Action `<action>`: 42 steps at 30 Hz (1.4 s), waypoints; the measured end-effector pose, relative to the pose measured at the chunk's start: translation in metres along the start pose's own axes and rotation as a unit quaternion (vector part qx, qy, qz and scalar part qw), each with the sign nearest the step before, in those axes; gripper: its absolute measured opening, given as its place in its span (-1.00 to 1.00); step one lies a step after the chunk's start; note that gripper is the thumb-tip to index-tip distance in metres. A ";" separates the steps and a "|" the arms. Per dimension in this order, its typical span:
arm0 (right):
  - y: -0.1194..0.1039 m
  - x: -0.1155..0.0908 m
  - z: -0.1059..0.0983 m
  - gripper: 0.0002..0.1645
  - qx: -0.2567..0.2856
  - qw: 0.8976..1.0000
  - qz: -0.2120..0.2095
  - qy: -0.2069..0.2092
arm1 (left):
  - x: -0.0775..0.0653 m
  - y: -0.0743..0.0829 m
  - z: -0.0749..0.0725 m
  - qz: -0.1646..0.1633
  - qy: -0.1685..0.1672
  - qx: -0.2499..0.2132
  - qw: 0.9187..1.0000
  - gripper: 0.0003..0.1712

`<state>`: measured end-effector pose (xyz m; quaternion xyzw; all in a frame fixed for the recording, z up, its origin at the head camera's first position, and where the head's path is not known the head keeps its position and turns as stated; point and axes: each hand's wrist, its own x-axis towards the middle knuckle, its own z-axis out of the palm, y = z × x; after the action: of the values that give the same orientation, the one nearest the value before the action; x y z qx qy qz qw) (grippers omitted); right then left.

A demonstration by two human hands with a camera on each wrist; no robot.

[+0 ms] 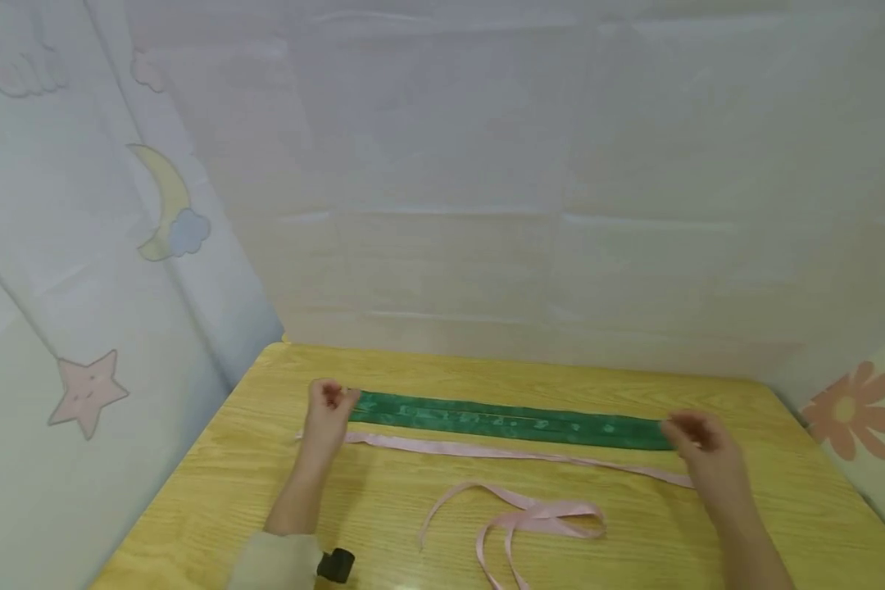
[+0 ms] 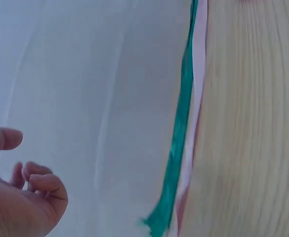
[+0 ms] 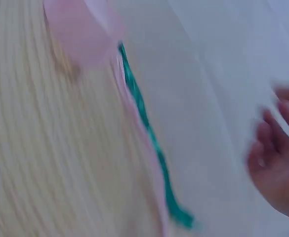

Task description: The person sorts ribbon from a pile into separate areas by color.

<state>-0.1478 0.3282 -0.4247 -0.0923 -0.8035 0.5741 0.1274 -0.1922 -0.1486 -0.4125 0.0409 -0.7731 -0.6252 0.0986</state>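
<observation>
A green ribbon [image 1: 472, 418] lies stretched across the table, with a line running along its length. Just in front of it runs a straightened pink ribbon [image 1: 450, 448]. My left hand [image 1: 328, 416] hovers by the green ribbon's left end; the left wrist view shows its thumb and loosely bent fingers [image 2: 48, 183] apart, holding nothing. At the right end is my right hand [image 1: 711, 463], blurred in the right wrist view, its fingers [image 3: 265, 138] loosely bent and clear of the ribbon. Nearer me lies a loosely looped pink ribbon [image 1: 538, 518].
The wooden table [image 1: 214, 492] backs onto a pale hanging sheet [image 1: 442, 180]. On the left a printed sheet bears a moon [image 1: 164, 184] and a star [image 1: 88, 392]; a flower [image 1: 851, 410] shows at the right. Something black [image 1: 336, 565] sits beside my left sleeve.
</observation>
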 end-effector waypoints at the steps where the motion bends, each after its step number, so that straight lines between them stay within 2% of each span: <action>1: -0.005 -0.002 0.010 -0.69 -0.064 0.992 -0.048 -0.095 | -0.005 0.005 0.010 0.018 -0.043 0.006 0.999 -0.66; 2: -0.008 -0.003 0.020 -0.63 -0.115 0.973 -0.094 -0.178 | -0.010 0.009 0.019 0.033 -0.083 0.012 0.996 -0.67; 3: -0.010 -0.005 0.030 -0.60 -0.155 0.949 -0.124 -0.245 | -0.015 0.011 0.028 0.046 -0.123 0.022 0.991 -0.68; 4: -0.011 -0.006 0.038 -0.57 -0.176 0.930 -0.126 -0.298 | -0.020 0.012 0.036 0.055 -0.159 0.036 0.985 -0.68; 6: -0.010 -0.010 0.049 -0.57 -0.210 0.902 -0.106 -0.361 | -0.028 0.012 0.048 0.065 -0.217 0.057 0.972 -0.70; 8: -0.007 -0.014 0.056 -0.61 -0.241 0.891 -0.091 -0.373 | -0.034 0.010 0.057 0.072 -0.256 0.075 0.961 -0.73; 10: -0.004 -0.016 0.059 -0.68 -0.255 0.889 -0.087 -0.371 | -0.038 0.009 0.062 0.074 -0.282 0.082 0.953 -0.75; 12: -0.003 -0.016 0.060 -0.76 -0.253 0.888 -0.102 -0.371 | -0.041 0.008 0.065 0.074 -0.301 0.085 0.947 -0.76; 14: -0.003 -0.016 0.060 -0.81 -0.241 0.887 -0.112 -0.377 | -0.042 0.008 0.067 0.071 -0.316 0.085 0.942 -0.76; 17: -0.010 -0.016 0.061 -0.81 -0.209 0.891 -0.103 -0.390 | -0.043 0.009 0.070 0.073 -0.337 0.085 0.935 -0.74; 22: -0.035 -0.025 0.066 -0.79 -0.176 0.895 -0.113 -0.394 | -0.050 0.012 0.087 0.089 -0.375 0.108 0.917 -0.65; 26: -0.062 -0.039 0.074 -0.78 -0.156 0.891 -0.125 -0.408 | -0.062 0.021 0.110 0.114 -0.382 0.154 0.904 -0.51; 29: -0.075 -0.046 0.080 -0.77 -0.154 0.889 -0.135 -0.409 | -0.073 0.028 0.124 0.148 -0.365 0.185 0.900 -0.52; 31: -0.081 -0.049 0.082 -0.77 -0.158 0.890 -0.140 -0.404 | -0.079 0.033 0.128 0.178 -0.345 0.212 0.897 -0.65; 34: -0.086 -0.051 0.082 -0.75 -0.165 0.894 -0.133 -0.394 | -0.083 0.039 0.130 0.215 -0.318 0.241 0.892 -0.88; 36: -0.088 -0.052 0.080 -0.75 -0.176 0.897 -0.128 -0.384 | -0.084 0.043 0.127 0.230 -0.305 0.250 0.890 -0.90; 39: -0.091 -0.053 0.076 -0.77 -0.204 0.899 -0.132 -0.365 | -0.084 0.050 0.119 0.226 -0.297 0.243 0.895 -0.83; 42: -0.092 -0.053 0.072 -0.76 -0.240 0.897 -0.151 -0.339 | -0.081 0.057 0.109 0.208 -0.288 0.231 0.906 -0.79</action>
<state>-0.1198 0.2184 -0.3646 0.2029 -0.9155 0.3344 -0.0937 -0.1321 -0.0166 -0.3867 -0.2813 -0.8816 -0.3787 -0.0132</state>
